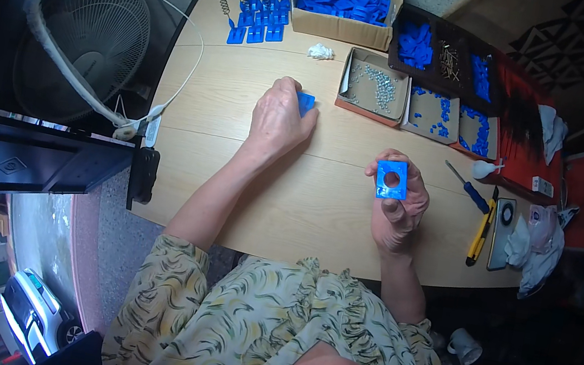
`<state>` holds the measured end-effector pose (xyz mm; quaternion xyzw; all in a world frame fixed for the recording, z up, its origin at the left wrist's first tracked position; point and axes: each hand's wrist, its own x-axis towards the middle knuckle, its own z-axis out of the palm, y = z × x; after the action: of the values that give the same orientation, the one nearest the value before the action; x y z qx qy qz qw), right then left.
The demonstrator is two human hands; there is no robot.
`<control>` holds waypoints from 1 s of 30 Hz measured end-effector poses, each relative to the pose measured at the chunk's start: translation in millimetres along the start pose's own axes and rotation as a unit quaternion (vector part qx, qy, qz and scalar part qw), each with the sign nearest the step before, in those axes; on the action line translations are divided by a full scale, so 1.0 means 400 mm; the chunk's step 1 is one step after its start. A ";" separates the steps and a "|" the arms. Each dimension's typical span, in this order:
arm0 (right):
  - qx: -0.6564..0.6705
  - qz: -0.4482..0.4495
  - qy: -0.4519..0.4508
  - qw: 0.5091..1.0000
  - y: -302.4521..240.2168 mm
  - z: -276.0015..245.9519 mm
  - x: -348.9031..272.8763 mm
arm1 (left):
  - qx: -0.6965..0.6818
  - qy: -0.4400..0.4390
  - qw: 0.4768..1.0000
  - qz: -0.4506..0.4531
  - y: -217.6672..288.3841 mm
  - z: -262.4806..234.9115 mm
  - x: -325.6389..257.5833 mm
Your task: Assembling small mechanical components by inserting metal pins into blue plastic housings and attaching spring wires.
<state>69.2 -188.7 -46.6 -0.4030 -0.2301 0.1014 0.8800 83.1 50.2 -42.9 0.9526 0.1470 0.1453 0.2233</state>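
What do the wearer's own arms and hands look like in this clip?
The left hand and right hand are ungloved, and both forearms are uncovered. The left sleeve and right sleeve are pale fabric with curved green and yellowish strokes. No watch shows on either wrist.
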 end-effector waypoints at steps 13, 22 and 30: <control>0.002 0.065 -0.075 0.995 0.056 0.066 0.154 | -0.515 -0.175 0.821 -0.176 -0.017 -0.083 -0.009; 0.004 0.063 -0.108 0.992 0.105 0.089 0.241 | -0.693 -0.245 0.663 -0.141 -0.027 -0.168 -0.022; -0.067 0.034 -0.114 0.991 0.082 0.106 0.288 | -0.777 -0.291 0.548 -0.108 -0.043 -0.220 0.026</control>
<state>149.5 -97.2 -10.2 -0.4545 -0.3214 0.1610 0.8150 58.9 102.2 26.9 0.3753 0.0059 -0.1072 0.9207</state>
